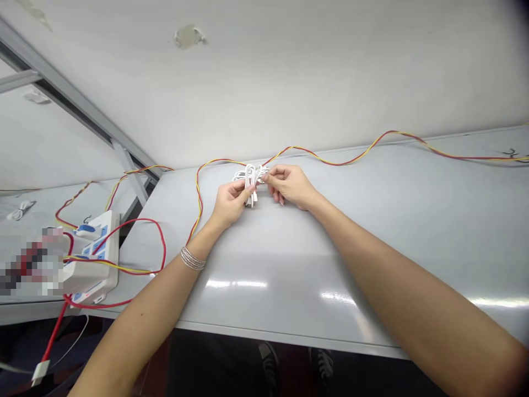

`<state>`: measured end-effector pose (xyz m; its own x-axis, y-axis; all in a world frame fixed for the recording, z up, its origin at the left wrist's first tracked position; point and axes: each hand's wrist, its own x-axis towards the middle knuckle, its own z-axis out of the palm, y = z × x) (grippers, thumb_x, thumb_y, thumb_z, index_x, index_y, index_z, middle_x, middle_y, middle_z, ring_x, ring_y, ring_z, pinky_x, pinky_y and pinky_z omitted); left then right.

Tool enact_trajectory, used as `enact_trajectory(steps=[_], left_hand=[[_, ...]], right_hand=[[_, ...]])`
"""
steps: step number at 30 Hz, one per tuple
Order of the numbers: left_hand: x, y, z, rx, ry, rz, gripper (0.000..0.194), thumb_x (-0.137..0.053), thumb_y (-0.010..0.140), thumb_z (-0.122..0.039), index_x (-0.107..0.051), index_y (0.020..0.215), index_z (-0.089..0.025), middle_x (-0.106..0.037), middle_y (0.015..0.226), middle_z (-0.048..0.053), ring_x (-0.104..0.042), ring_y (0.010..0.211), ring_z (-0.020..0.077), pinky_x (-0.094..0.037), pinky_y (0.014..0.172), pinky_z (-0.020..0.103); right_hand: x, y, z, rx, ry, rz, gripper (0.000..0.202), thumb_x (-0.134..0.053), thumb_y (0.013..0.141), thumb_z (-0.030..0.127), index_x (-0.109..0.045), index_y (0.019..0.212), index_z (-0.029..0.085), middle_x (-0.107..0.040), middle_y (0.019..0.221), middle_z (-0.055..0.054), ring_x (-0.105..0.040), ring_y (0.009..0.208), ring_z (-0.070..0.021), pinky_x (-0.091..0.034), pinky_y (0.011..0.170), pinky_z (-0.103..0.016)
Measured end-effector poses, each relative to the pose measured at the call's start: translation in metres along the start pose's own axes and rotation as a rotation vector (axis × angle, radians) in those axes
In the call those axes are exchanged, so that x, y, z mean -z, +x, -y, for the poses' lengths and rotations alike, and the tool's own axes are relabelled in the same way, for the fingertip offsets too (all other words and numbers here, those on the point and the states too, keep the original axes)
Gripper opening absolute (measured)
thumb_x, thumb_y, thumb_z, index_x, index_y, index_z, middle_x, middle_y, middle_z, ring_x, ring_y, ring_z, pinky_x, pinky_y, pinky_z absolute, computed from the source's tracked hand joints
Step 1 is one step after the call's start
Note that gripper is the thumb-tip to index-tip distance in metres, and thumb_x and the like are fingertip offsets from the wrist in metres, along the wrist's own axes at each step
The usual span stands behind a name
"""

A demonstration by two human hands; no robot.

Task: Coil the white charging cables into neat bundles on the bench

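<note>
Head view: both hands (230, 205) (292, 184) hold a bundled white cable (250, 179).

Has a bare left hand (230, 205) and a bare right hand (292, 184), with left forearm (152, 300) and right forearm (384, 267) also uncovered. Wears a silver-coloured bracelet (192, 259) around the left wrist, made of several thin, stacked strands with a textured, chain-like look. Shows a small dark spot (141, 315) on the left forearm. Wears dark shoes (270, 365) with white laces and pale toe edging, partly lost in shadow.
</note>
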<state>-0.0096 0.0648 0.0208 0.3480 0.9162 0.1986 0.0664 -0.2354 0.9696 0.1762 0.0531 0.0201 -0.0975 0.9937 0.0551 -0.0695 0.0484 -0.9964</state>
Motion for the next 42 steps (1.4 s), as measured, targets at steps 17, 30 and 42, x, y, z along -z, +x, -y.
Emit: enact_trajectory(steps=[17, 30, 42], left_hand=[[0.000, 0.002, 0.003, 0.052, -0.102, -0.113, 0.049, -0.079, 0.074, -0.058, -0.072, 0.094, -0.014, -0.054, 0.065, -0.003, -0.036, 0.045, 0.0051, -0.026, 0.042, 0.023], [0.001, 0.003, 0.008, 0.056, -0.030, -0.098, 0.039, -0.069, 0.086, -0.054, -0.067, 0.096, -0.016, -0.055, 0.069, -0.002, -0.036, 0.047, 0.0060, -0.027, 0.044, 0.024], [-0.001, 0.002, 0.009, -0.079, 0.117, -0.005, 0.037, -0.060, 0.094, -0.054, -0.061, 0.096, -0.017, -0.051, 0.067, -0.002, -0.045, 0.056, 0.0105, -0.038, 0.056, 0.026]], right_hand=[[-0.001, 0.006, -0.014, 0.243, -0.606, 0.253, 0.013, -0.079, 0.075, 0.026, -0.083, 0.086, 0.020, -0.069, 0.080, -0.001, -0.054, 0.066, -0.0124, -0.040, 0.065, -0.027], [0.005, 0.005, -0.006, 0.059, -0.010, 0.142, 0.039, -0.085, 0.071, 0.053, -0.073, 0.081, 0.017, -0.063, 0.072, -0.002, -0.052, 0.055, -0.0111, -0.042, 0.045, -0.025], [0.020, 0.008, -0.005, -0.058, 0.291, 0.188, 0.035, -0.093, 0.060, 0.035, -0.074, 0.084, 0.018, -0.068, 0.082, 0.000, -0.053, 0.059, -0.0073, -0.043, 0.057, -0.025]])
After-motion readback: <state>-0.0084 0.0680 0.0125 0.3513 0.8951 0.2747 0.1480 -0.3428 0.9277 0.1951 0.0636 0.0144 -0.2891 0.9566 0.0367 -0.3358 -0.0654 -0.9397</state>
